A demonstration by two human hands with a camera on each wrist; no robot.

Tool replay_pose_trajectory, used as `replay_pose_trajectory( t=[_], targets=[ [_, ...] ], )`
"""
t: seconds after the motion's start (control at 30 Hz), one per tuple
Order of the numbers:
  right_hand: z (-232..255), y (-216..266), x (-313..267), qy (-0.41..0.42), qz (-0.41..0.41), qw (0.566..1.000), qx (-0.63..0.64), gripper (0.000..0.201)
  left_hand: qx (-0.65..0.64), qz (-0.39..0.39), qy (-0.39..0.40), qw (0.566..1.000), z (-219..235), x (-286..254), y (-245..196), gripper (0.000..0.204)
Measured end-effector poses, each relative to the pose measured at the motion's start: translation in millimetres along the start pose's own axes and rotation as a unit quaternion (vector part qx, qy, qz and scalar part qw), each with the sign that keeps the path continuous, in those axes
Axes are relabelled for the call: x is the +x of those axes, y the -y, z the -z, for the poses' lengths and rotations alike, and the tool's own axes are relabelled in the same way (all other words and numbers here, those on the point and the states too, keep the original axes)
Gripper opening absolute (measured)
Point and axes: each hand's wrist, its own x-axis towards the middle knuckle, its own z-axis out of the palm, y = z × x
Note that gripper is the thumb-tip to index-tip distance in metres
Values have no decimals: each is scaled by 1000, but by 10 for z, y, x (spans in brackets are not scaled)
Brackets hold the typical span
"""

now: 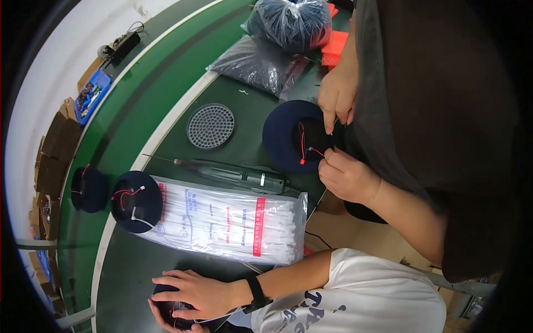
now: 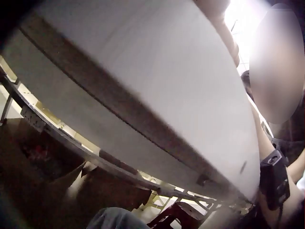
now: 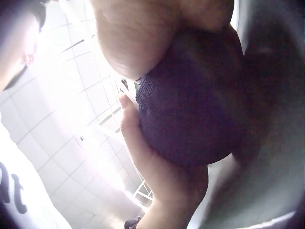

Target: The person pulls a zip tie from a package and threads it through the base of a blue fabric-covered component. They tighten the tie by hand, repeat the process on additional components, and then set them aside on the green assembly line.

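A dark blue round housing (image 3: 190, 109) with a mesh-like surface is between my two hands; in the head view its dark hollow with red wire faces up near the bottom edge. My right hand (image 1: 208, 294), a black band at its wrist, lies over it with fingers spread and bent about the rim. From below, my left hand (image 3: 167, 176) cups it, thumb along the side; most of this hand is hidden in the head view. Two similar housings (image 1: 122, 202) with red wires sit beyond, one partly on a bag of white cable ties (image 1: 222, 222).
Beside me another person's hands (image 1: 347, 175) work at red wire in a larger-looking blue housing (image 1: 275, 136). A green screwdriver-like power tool (image 1: 233, 173) and a round grey grille (image 1: 211, 126) lie between. Stuffed plastic bags (image 1: 255, 64) and a blue tray (image 1: 94, 94) stand farther off.
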Motion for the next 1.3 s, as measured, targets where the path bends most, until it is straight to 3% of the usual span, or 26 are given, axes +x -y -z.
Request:
replay_pose_trajectory(
  t=[0.17,0.27,0.3,0.5,0.6,0.7,0.87,0.9,1.0,1.07,1.1,1.13,1.17,1.23,1.3],
  targets=[
    [-92,-67,1,-17,16,1000,-7,47,32,-5,-25,999,-95,-12,-38,116],
    [64,58,67,-144,81,984,-61,37,42,-11,-30,999,-73,-20,2,114],
    [58,70,68,-83,36,995,-36,41,40,-11,-32,999,-72,-38,26,113],
    [45,49,67,-82,38,995,-46,43,14,-2,-27,1000,-89,-88,21,108],
    [-24,-30,27,-9,9,1000,12,44,-18,-15,-24,999,-86,-108,141,108],
    [-41,-36,15,-20,6,1000,-2,45,-37,-24,-31,999,-67,-95,141,111],
    [-30,-50,17,-23,8,1000,-4,45,-28,26,-22,999,-9,-133,92,122],
    [-31,-53,19,-28,5,1000,3,43,-122,-20,-71,990,-164,-61,-10,90],
    [-10,-93,41,-33,23,999,-18,42,-107,22,-50,993,-130,-184,205,118],
    [80,-198,94,-58,100,992,-47,42,-40,73,-20,996,-169,-43,-31,131],
    [233,-133,116,-60,88,993,-50,44,-56,47,12,997,-78,-49,101,143],
    [252,-136,137,-51,31,996,66,46,-57,71,77,993,18,0,153,151],
    [126,-178,143,-98,-43,983,151,38,-95,98,90,986,36,25,135,149],
    [221,-25,159,-62,-94,982,150,35,-117,105,99,983,107,37,175,145],
    [166,-71,157,-41,-121,966,225,39,-137,75,76,985,139,68,187,139]
  ],
)
